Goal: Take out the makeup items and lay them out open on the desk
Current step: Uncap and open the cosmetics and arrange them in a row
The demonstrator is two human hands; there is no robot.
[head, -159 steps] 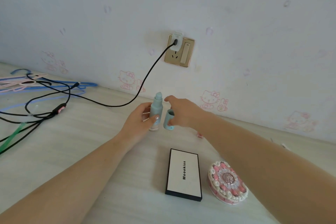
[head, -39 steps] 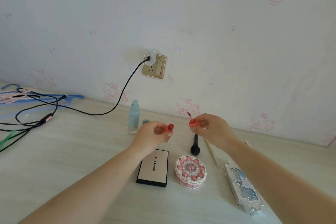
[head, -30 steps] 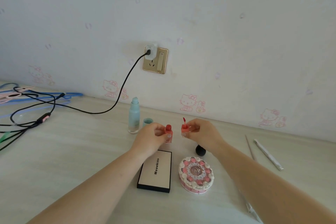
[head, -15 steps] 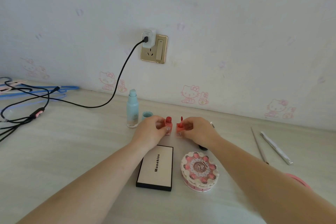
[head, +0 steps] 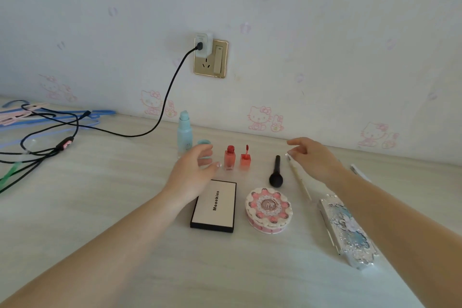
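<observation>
Square translucent red bottle point(head: 229, 158), uncapped

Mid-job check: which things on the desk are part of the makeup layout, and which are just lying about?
Job: green bottle and its cap, red bottle, wand cap, brush, Mooekiss box, round case, silver case, pencil.
Lying about: cable, hangers, charger.
</observation>
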